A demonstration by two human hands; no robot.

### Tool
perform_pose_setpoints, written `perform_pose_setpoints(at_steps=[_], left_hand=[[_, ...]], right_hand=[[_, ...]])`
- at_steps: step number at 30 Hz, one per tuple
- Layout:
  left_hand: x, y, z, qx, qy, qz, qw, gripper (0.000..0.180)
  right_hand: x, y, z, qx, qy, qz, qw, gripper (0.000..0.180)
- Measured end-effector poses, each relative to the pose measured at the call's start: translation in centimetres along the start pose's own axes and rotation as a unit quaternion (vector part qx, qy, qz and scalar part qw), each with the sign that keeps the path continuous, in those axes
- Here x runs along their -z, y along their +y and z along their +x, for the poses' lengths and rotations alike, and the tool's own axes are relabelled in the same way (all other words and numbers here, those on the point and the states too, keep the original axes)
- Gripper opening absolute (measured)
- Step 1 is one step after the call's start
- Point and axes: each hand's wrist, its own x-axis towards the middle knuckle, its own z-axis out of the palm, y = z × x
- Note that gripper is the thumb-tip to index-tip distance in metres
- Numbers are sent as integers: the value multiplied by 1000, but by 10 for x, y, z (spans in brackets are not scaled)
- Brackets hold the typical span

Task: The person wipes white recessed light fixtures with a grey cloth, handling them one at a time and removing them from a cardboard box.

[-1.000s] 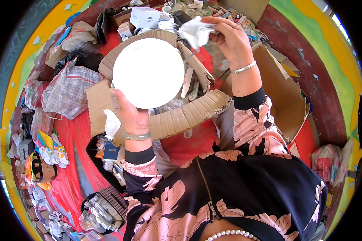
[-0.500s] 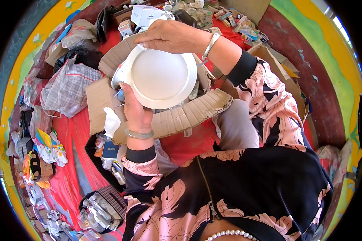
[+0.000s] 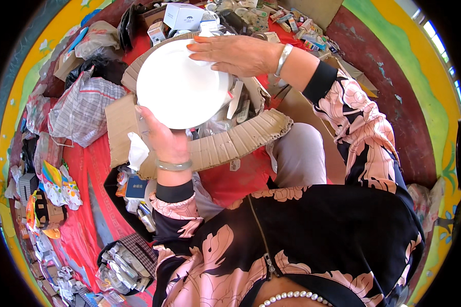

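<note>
A white round plate (image 3: 179,92) is tilted up over an open cardboard box (image 3: 235,134). My left hand (image 3: 161,138) grips its lower left edge, thumb along the rim and the other fingers hidden behind. My right hand (image 3: 235,53) lies across the plate's upper right side, fingers nearly straight and close together. Under those fingers a white tissue (image 3: 204,62) is pressed against the plate, only its edges showing. Inside the box, beside the plate, are clear plastic pieces and a grey remote-like item (image 3: 243,111).
A crumpled white tissue (image 3: 137,151) rests on the box's left flap. Left of it stands a plaid bag (image 3: 84,110). A black box with a dark blue booklet (image 3: 137,188) and a checked basket (image 3: 125,266) are at lower left. White cartons (image 3: 183,16) stand behind.
The plate has moved left and turned, showing a smooth white face instead of the rimmed, recessed one. My right hand has shifted right and slightly down with the tissue.
</note>
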Motion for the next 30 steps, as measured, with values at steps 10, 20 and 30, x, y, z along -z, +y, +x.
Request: perform_pose_setpoints(at_steps=[10, 20, 30], left_hand=[[17, -3, 12, -30, -9, -33, 999, 65], [4, -2, 5, 55, 46, -26, 997, 66], [1, 13, 0, 112, 17, -83, 990, 75]], right_hand=[[-31, -72, -31, 1, 24, -19, 1000, 56], [-51, -102, 11, 89, 51, 129, 986, 53], [-49, -107, 43, 40, 72, -12, 997, 44]])
